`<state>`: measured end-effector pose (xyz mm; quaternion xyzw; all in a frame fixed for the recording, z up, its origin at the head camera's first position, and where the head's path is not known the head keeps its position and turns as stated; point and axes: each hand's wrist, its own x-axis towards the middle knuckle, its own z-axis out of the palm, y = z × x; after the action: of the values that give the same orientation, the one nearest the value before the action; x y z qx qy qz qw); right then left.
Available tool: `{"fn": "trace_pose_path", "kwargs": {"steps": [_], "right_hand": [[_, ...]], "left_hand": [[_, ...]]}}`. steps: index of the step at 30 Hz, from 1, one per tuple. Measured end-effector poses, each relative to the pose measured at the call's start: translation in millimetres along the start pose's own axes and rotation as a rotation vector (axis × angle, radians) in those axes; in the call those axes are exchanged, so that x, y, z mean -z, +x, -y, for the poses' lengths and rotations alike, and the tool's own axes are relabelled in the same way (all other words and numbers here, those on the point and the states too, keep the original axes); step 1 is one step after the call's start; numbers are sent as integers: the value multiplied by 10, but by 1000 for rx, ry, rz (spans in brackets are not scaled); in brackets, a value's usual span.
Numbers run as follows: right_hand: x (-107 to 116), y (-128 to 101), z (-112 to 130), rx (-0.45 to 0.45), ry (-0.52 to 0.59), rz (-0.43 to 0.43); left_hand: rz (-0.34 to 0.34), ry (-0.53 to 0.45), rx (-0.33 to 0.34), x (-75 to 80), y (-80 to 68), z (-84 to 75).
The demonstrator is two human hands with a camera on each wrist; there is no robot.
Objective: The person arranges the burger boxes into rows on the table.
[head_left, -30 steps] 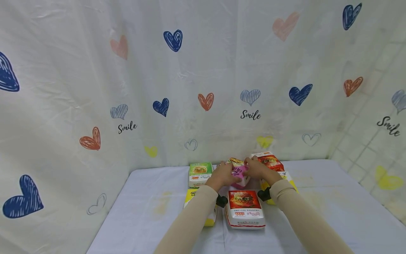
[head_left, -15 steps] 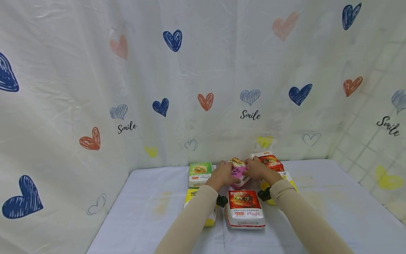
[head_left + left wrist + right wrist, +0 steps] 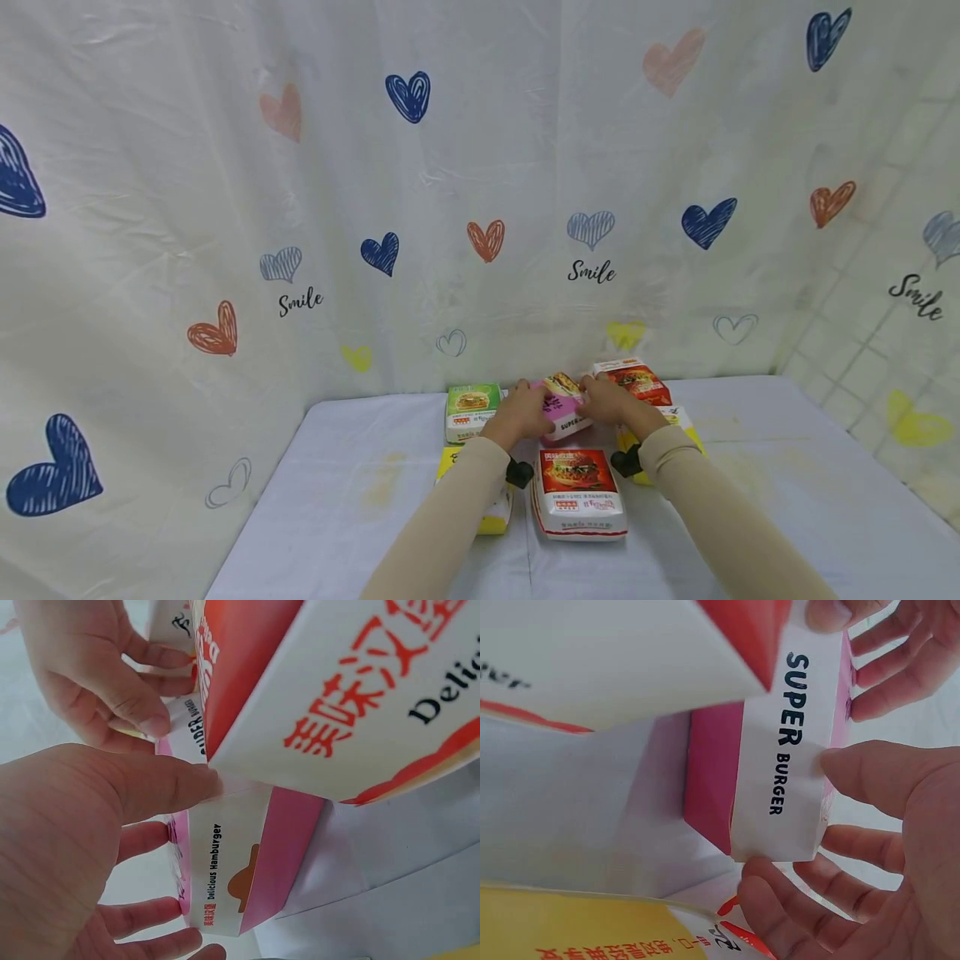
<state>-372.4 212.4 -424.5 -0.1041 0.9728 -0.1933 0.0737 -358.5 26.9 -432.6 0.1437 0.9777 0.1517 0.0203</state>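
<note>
A pink and white burger box [image 3: 562, 407] marked "SUPER BURGER" [image 3: 780, 765] is gripped from both sides near the back of the table. My left hand [image 3: 527, 410] holds its left side, thumb pressed on the white face [image 3: 232, 862] and fingers under it. My right hand [image 3: 597, 403] holds the right side, with thumb and fingers curled round the box edge [image 3: 832, 825]. The box is tilted, its printed side facing me. A red and white burger box [image 3: 578, 489] lies just in front of it.
A green box [image 3: 472, 407] sits at the back left and a red box [image 3: 637, 379] at the back right. Yellow boxes [image 3: 491, 508] [image 3: 678, 421] lie partly under my forearms. The white-clothed table [image 3: 360, 492] is ringed by a heart-print curtain [image 3: 375, 208].
The pink box has tipped up slightly between my hands, so its "SUPER" side now shows. The hands have barely shifted.
</note>
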Motion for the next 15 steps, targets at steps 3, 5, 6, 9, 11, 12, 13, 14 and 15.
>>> {"fn": "trace_pose_path", "kwargs": {"steps": [3,5,6,9,11,12,13,14,15], "right_hand": [[-17,8,-6,3,3,-4],[-25,9,-8,4,10,-5],[-29,8,-6,2,15,-7],[-27,-4,11,16,15,-13],[-21,-18,27,28,10,-15],[-17,-27,38,36,8,-17],[-13,-36,49,42,6,-17],[-10,-44,57,48,4,-17],[-7,-51,66,51,1,-16]], "left_hand": [[-5,21,-9,-2,8,19],[-6,26,-15,-2,6,28],[-7,27,-20,3,4,31],[-9,29,-44,12,1,44],[-9,31,-61,12,11,57],[-9,33,-72,15,13,64],[-10,34,-77,14,15,71],[-8,34,-81,13,18,76],[-8,34,-85,17,16,76]]}}
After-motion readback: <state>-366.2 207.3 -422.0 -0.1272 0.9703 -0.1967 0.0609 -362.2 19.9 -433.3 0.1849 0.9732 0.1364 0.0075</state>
